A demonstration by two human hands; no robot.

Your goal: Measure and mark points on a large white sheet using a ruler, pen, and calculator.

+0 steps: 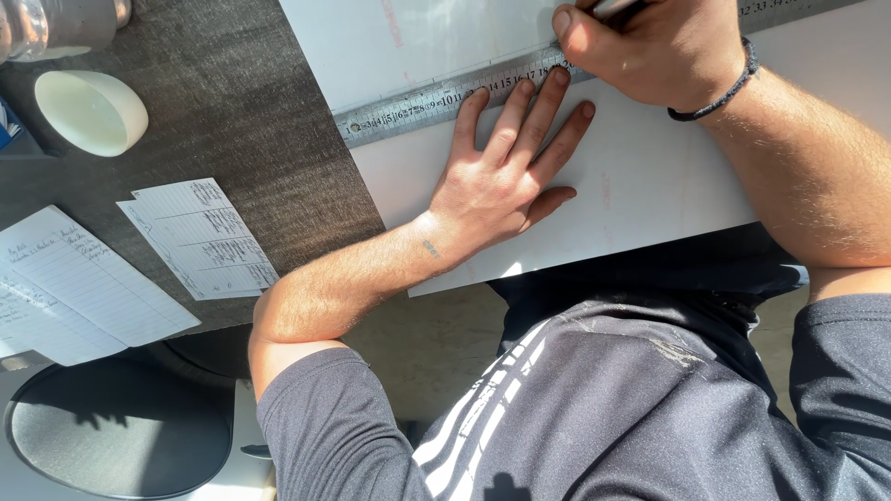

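Note:
A large white sheet [650,186] lies on the dark table, its near edge hanging past the table's edge. A steel ruler [418,104] runs slanted across the sheet. My left hand [506,172] lies flat on the sheet, fingers spread, fingertips pressing against the ruler's lower edge. My right hand [650,42] is closed around a thin pen-like tool at the ruler's upper edge, just right of my left fingertips; the tool is almost wholly hidden by the fingers. A dark cord bracelet sits on my right wrist.
A pale round bowl [91,111] and a clear jar [56,23] stand at the far left of the dark table [232,111]. Handwritten lined papers [200,237] lie at the left edge. A round dark stool seat [116,427] is below.

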